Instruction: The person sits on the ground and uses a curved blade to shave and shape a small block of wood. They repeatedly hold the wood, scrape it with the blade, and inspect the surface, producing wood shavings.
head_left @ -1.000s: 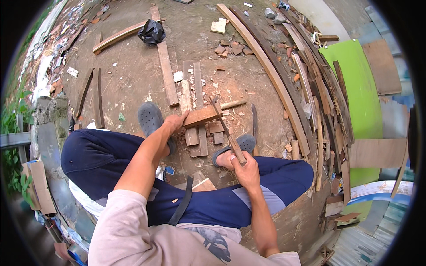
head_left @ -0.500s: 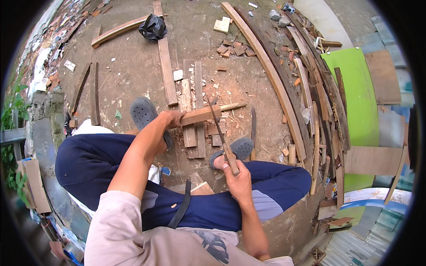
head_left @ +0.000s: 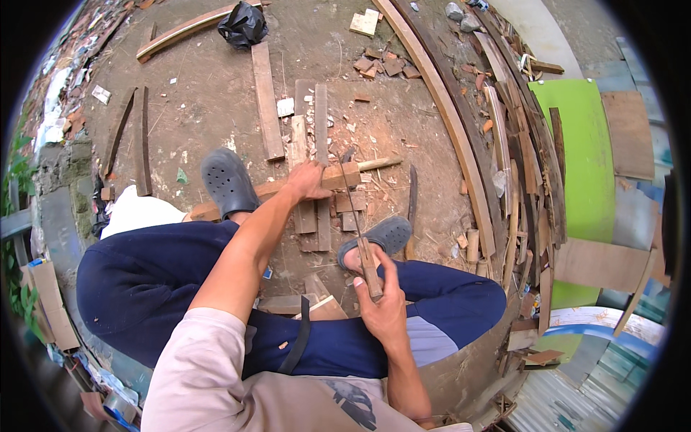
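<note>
The dirt ground is littered with scrap, so whatever rests on it may sit unevenly. On it, in the middle of the scene, the beam lies across two planks, its left end passing by the left shoe; if the planks rock, the beam could roll or skid. The tool, a thin dark blade on a wooden handle, points far, its blade crossing in front of the beam near the right end; whether they touch I cannot tell. A slip along the beam to the left could bring the edge to the left hand. The right shoe sits just beside the handle, its heel bare, so a blade jerked near and to the right could catch that foot. The left hand has its fingers over the beam; light pressure there would let it twist. The right hand has its fingers round the handle, seemingly loosely, so the tool could turn in the grip. Smallest, the chips about the planks could lodge underneath and upset them.
</note>
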The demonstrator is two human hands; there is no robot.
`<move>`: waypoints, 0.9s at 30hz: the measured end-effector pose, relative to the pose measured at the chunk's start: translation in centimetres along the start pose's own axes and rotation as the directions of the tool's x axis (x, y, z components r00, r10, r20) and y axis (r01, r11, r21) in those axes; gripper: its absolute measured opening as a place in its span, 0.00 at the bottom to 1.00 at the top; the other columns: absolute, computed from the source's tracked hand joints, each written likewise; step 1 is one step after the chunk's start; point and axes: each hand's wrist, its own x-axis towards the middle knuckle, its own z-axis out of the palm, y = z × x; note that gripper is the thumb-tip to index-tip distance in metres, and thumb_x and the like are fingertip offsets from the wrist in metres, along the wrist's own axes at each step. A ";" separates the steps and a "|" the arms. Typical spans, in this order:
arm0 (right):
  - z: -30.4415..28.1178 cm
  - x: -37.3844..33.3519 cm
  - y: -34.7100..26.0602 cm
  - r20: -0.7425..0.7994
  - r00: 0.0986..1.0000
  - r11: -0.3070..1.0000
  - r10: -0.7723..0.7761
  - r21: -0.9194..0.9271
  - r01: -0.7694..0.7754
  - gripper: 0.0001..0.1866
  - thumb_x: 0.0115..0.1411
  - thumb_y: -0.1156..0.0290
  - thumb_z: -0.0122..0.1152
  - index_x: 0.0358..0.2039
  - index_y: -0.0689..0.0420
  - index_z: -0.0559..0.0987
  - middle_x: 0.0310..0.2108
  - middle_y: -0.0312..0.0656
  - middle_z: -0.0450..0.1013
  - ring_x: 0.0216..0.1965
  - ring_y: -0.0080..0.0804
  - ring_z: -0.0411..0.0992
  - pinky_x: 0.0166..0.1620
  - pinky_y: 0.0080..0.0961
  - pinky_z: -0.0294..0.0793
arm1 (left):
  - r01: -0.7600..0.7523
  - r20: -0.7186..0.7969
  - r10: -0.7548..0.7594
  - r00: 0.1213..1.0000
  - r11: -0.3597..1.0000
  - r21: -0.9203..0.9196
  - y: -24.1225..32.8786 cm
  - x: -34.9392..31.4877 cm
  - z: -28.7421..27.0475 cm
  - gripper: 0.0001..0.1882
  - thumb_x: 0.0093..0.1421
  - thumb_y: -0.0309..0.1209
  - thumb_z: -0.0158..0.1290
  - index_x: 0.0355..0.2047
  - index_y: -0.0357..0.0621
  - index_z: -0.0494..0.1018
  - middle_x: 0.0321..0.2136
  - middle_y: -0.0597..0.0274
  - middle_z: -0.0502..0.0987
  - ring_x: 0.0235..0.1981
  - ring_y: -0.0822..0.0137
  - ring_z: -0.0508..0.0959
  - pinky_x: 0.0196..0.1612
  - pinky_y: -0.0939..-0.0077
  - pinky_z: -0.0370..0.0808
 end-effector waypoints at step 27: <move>2.4 1.4 -0.4 0.007 0.990 0.978 -0.139 -0.155 0.139 0.29 0.64 0.70 0.59 0.66 0.57 0.69 0.42 0.62 0.79 0.38 0.65 0.79 0.43 0.49 0.79 | 0.039 -0.076 -0.041 0.996 0.999 -0.032 0.2 -0.3 0.7 0.43 0.46 0.52 0.67 0.53 0.30 0.70 0.40 0.38 0.79 0.43 0.40 0.81 0.48 0.50 0.79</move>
